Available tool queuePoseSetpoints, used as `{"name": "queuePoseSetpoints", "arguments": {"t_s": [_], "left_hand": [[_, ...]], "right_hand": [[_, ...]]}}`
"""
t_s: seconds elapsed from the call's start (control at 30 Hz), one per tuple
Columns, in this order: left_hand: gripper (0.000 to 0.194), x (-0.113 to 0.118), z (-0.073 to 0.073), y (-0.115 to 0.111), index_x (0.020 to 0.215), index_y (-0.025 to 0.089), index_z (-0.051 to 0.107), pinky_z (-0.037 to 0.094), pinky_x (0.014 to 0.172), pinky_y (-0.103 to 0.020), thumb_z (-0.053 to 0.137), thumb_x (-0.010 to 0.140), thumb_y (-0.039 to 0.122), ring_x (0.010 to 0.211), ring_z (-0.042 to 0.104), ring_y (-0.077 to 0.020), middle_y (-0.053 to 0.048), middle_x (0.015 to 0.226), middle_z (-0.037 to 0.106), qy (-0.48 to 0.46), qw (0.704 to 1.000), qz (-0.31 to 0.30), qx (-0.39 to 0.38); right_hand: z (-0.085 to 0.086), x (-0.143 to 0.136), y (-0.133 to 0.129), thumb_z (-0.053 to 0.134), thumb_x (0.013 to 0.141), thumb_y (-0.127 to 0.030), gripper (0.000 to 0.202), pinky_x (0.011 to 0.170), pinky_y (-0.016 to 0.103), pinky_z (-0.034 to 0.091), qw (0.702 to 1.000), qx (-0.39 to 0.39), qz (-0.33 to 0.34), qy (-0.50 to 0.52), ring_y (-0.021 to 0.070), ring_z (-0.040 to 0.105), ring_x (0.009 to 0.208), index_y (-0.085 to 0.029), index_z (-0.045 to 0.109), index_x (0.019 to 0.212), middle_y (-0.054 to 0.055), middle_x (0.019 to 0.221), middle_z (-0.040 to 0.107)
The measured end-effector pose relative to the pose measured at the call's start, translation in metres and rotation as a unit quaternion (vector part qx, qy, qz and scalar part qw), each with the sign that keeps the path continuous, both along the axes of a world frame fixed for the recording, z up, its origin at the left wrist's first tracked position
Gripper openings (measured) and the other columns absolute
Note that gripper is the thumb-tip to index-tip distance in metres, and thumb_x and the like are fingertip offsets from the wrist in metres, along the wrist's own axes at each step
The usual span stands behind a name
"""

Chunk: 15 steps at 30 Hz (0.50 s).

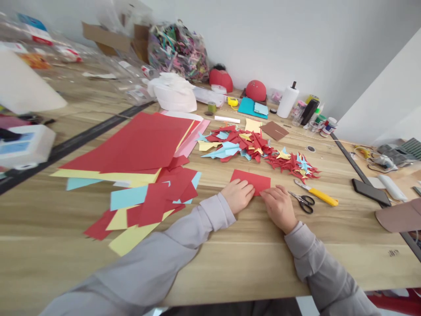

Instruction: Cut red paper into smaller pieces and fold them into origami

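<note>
A small red paper rectangle (251,179) lies flat on the wooden table (243,259), in front of me. My left hand (238,196) rests on its left part, fingers spread flat on the paper. At its lower right corner is my right hand (279,205), with thumb and forefinger pinched together at the paper's edge. Beyond the paper sits a heap of folded red, blue and yellow paper pieces (253,145). Black-handled scissors (305,202) and a yellow cutter (324,197) lie right of my right hand.
Large red sheets (138,145) and loose cut pieces (158,197) cover the left side. A phone (371,192) and a pink object (397,216) are at the right. Along the back stand a white bottle (288,101), jars and a bag of scraps (177,50).
</note>
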<state>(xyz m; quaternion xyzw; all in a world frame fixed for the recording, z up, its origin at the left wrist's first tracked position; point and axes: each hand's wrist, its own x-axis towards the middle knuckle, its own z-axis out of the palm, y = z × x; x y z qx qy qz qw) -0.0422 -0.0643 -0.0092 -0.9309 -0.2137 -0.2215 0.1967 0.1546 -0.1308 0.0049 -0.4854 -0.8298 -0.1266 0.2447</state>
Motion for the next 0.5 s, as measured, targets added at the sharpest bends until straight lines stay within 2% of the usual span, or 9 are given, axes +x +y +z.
{"name": "queuePoseSetpoints", "arguments": {"t_s": [0.13, 0.23, 0.37, 0.5], "left_hand": [[0.025, 0.006, 0.006, -0.01, 0.082, 0.013, 0.066, 0.033, 0.064, -0.037, 0.045, 0.095, 0.017, 0.074, 0.052, -0.0191, -0.008, 0.082, 0.065, -0.019, 0.999, -0.02, 0.019], [0.026, 0.007, 0.01, -0.013, 0.077, 0.014, 0.065, 0.032, 0.064, -0.036, 0.045, 0.095, 0.018, 0.074, 0.052, -0.0187, -0.008, 0.078, 0.063, -0.015, 0.999, -0.03, 0.0], [0.026, 0.001, 0.012, -0.009, 0.087, 0.014, 0.068, 0.034, 0.065, -0.037, 0.046, 0.095, 0.026, 0.08, 0.053, -0.0204, -0.011, 0.089, 0.066, 0.008, 0.999, -0.033, -0.029], [0.026, -0.009, 0.012, -0.003, 0.096, 0.014, 0.069, 0.038, 0.07, -0.04, 0.047, 0.093, 0.027, 0.087, 0.054, -0.0217, -0.012, 0.103, 0.069, 0.001, 1.0, -0.015, -0.011]], "right_hand": [[0.003, -0.006, -0.003, 0.047, 0.094, -0.012, 0.025, 0.099, 0.039, 0.038, 1.0, 0.012, 0.02, -0.018, 0.0177, 0.062, 0.095, -0.02, 0.07, 0.103, 0.007, 0.1, 0.074], [0.004, -0.007, -0.004, 0.046, 0.094, -0.011, 0.026, 0.099, 0.039, 0.037, 0.998, 0.017, 0.039, -0.039, 0.018, 0.061, 0.095, -0.02, 0.07, 0.102, 0.006, 0.101, 0.073], [0.005, -0.005, -0.005, 0.051, 0.092, -0.011, 0.024, 0.101, 0.041, 0.033, 0.998, 0.009, 0.022, -0.049, 0.0188, 0.06, 0.097, -0.022, 0.071, 0.1, 0.005, 0.101, 0.073], [0.008, -0.001, -0.006, 0.053, 0.092, -0.015, 0.022, 0.101, 0.04, 0.033, 0.999, 0.011, -0.008, -0.034, 0.0188, 0.06, 0.098, -0.024, 0.071, 0.099, 0.005, 0.101, 0.074]]}}
